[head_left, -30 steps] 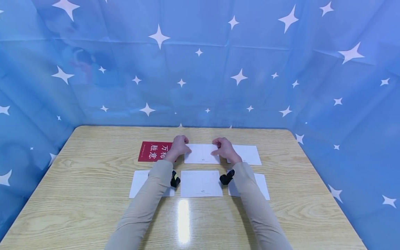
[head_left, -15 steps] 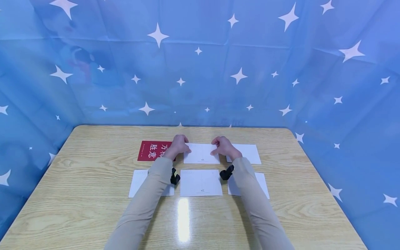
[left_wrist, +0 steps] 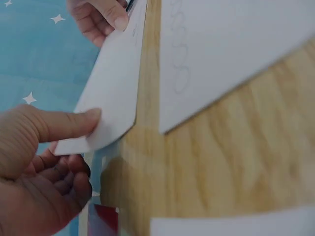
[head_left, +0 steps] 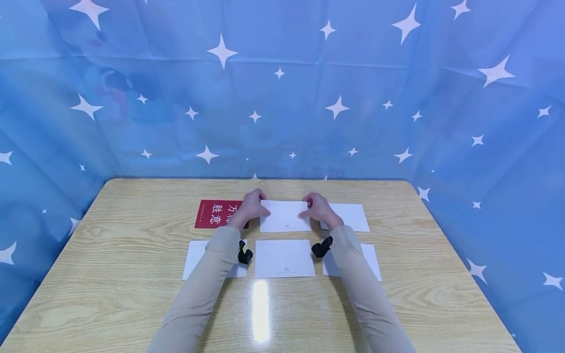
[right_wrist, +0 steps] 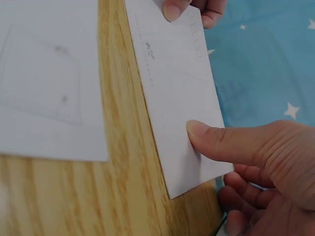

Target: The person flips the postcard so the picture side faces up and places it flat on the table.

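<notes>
A white postcard [head_left: 286,216] with faint printed marks sits in the middle of the back row. My left hand [head_left: 252,205] pinches its left edge, thumb on the face and curled fingers underneath, as the left wrist view shows. At the opposite edge my right hand [head_left: 319,208] pinches it the same way, its thumb [right_wrist: 221,142] lying on the white face. In both wrist views the back edge of the postcard [right_wrist: 172,93] is tilted up off the table. The front edge appears to lie close to the wood.
Left of the held one is a red card [head_left: 213,214] with white characters; at right, another white card [head_left: 351,217]. Nearer lie three white cards, the left [head_left: 192,257] and right [head_left: 372,262] partly under my arms, the middle [head_left: 285,259] uncovered. A starry blue curtain [head_left: 282,132] hangs behind the table [head_left: 110,255].
The back edge of the postcard has risen slightly, with both hands still pinching its sides. The other cards stay where they were.
</notes>
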Tool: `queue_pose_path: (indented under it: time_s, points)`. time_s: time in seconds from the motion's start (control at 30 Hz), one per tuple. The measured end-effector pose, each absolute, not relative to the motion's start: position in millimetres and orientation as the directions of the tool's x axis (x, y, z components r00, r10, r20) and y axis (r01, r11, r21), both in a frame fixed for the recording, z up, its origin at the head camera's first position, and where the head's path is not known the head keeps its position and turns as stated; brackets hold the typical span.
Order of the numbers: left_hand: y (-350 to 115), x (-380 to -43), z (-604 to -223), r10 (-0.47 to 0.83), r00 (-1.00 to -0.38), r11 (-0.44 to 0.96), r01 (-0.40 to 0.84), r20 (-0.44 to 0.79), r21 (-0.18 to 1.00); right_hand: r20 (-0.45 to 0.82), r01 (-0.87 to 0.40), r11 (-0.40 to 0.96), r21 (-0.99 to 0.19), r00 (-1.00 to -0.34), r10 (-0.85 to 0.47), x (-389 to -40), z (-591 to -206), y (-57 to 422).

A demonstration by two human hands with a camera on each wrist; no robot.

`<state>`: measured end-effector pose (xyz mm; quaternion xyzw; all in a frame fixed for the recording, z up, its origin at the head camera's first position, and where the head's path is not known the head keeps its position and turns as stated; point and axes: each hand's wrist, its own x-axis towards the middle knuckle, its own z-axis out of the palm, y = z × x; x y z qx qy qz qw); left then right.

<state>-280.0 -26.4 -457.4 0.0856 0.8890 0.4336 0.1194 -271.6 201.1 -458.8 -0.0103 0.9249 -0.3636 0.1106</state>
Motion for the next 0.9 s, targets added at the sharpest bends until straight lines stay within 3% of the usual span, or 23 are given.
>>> queue_pose_path:
  time_s: [0.47,0.9]
  points:
    - [-43.8,-276.1,-464.9,0.285,-0.953,0.299,-0.012,-0.101,0.954,-0.151,0.064,0.627,-0.777,-0.985,-0.087,-255.8,-449.8,212.6]
    - [-59.6,-268.7,-456.6,0.281,-0.954,0.240,-0.033,-0.102,0.970,-0.050,-0.075,0.477,-0.875,-0.968,-0.245,-239.2,-434.3,217.9]
